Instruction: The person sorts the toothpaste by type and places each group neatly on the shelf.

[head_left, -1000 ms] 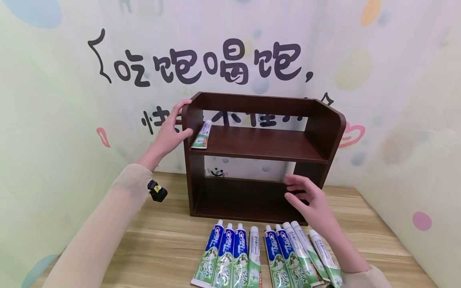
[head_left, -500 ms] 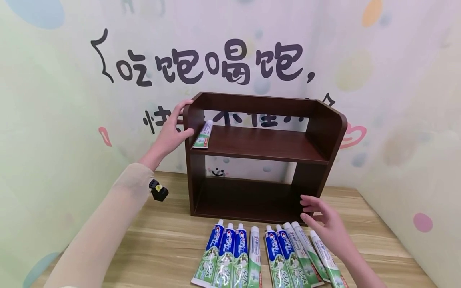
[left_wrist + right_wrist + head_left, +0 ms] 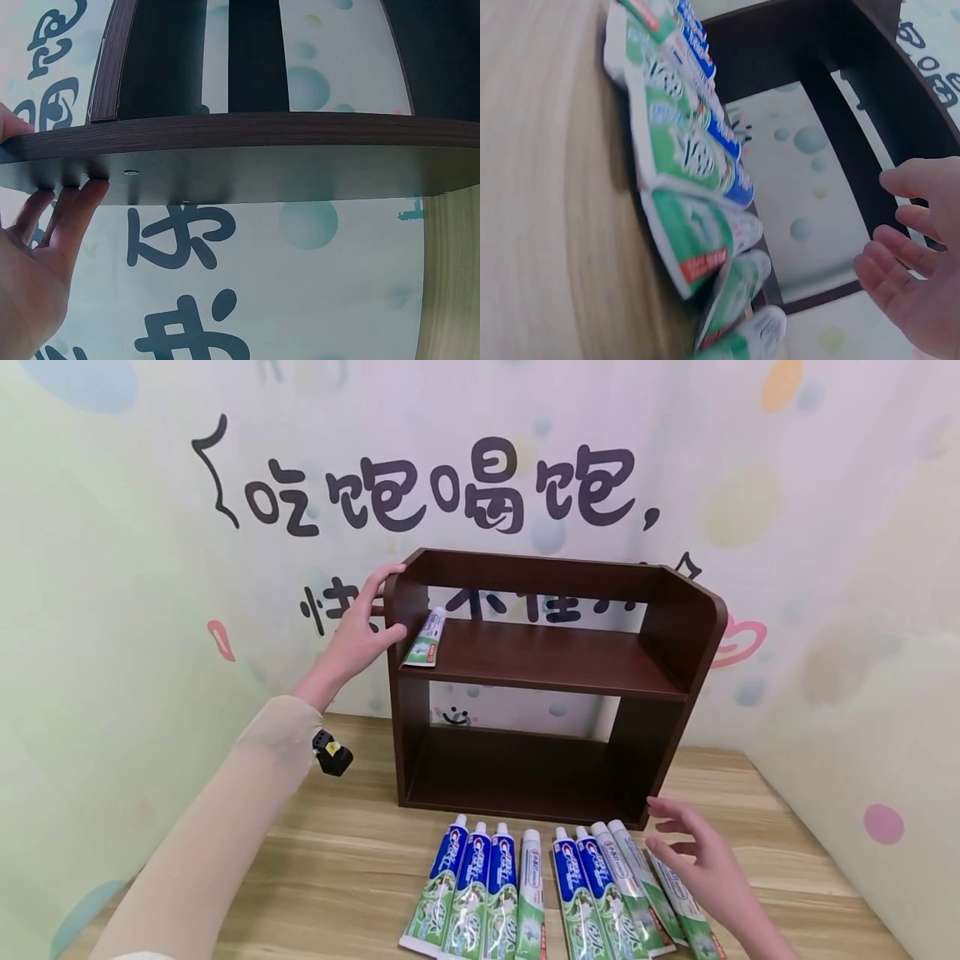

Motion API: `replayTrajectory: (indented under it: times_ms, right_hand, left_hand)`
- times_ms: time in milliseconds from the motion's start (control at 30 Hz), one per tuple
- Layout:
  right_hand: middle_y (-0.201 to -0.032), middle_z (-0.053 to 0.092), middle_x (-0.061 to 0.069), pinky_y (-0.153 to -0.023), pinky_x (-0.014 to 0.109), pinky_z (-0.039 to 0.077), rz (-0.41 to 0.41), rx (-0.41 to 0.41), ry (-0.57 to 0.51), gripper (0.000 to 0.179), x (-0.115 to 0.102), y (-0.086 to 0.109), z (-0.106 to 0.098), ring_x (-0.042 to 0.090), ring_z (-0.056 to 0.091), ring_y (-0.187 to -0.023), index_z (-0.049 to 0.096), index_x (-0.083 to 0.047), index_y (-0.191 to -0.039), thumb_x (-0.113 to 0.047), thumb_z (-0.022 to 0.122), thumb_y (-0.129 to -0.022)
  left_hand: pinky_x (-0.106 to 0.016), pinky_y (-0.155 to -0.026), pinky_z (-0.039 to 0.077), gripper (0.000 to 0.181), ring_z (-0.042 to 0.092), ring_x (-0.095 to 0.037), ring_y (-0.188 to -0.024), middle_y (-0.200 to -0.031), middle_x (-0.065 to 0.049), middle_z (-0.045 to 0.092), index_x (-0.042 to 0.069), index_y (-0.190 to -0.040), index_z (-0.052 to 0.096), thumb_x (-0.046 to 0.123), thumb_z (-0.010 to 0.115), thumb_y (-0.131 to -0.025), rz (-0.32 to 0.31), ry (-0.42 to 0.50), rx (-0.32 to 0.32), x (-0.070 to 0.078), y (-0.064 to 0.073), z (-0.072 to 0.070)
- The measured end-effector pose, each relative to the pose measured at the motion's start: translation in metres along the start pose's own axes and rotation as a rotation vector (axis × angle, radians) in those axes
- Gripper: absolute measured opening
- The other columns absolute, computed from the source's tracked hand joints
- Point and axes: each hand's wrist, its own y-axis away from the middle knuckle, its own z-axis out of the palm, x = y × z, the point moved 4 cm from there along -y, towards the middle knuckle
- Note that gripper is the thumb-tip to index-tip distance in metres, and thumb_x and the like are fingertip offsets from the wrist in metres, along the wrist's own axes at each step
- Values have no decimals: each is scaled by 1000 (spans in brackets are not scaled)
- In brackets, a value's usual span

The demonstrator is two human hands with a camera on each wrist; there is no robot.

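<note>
Shelf side gripped by L hand; R hand relaxed nr tubes.

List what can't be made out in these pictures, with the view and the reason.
Rightmost tube's full label: head view, partly behind the right grip.
Lower line of wall writing: head view, partly behind the shelf.
Rest of the right forearm: head view, cut off by the lower edge.
Lettering on a tube's red patch: right wrist view, blurred.
</note>
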Motion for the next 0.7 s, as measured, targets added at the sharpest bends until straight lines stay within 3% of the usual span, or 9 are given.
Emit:
replayTrajectory:
  times_ms: [167, 333, 400, 467, 600, 700]
  right_hand:
    - [-131, 59, 17, -73, 22, 55, -5, -53, 38, 53, 16, 5, -5, -17, 46, -101, 52, -8, -138, -12, 72, -89]
    - [-132, 58, 21, -72, 23, 55, -2, -85, 56, 57, 36, 10, -10, -18, 44, -102, 50, -4, -139, -12, 73, -87]
    - [-133, 58, 21, -72, 23, 55, 20, -120, 67, 58, 44, 12, -9, -9, 51, -104, 50, -4, -140, -14, 74, -87]
    - [-135, 55, 24, -72, 26, 56, 54, -187, 65, 62, 51, 15, -8, 9, 58, -109, 47, -4, -142, -17, 74, -87]
    - [-143, 44, 31, -78, 39, 57, 166, -384, 26, 73, 63, 21, -3, 43, 56, -115, 38, -3, -148, -25, 73, -88]
    - [-146, 37, 35, -81, 44, 56, 214, -484, -3, 78, 68, 24, -1, 48, 52, -117, 33, 1, -150, -26, 72, -88]
  left_hand:
    - [-54, -92, 47, 74, 52, -35, -116, -145, -12, 45, 43, -147, 33, 8, 62, -89, -1, 2, -4, -2, -1, 0]
    - [-52, -90, 47, 74, 53, -34, -115, -145, -12, 45, 43, -146, 33, 7, 62, -89, -2, -1, 2, -3, -1, 0]
    - [-52, -90, 47, 74, 52, -34, -115, -145, -11, 45, 43, -146, 33, 7, 63, -89, -5, -2, 2, -3, -1, 0]
    - [-53, -91, 47, 73, 52, -34, -115, -145, -11, 45, 43, -146, 33, 8, 62, -89, -6, -3, 1, -3, -1, 1]
    - [-54, -91, 46, 73, 52, -35, -116, -145, -12, 45, 41, -147, 33, 8, 61, -89, -4, -3, 1, -2, -1, 1]
    - [-54, -92, 46, 72, 52, -36, -116, -146, -12, 45, 40, -148, 33, 7, 61, -90, -2, -4, -1, -1, -1, 1]
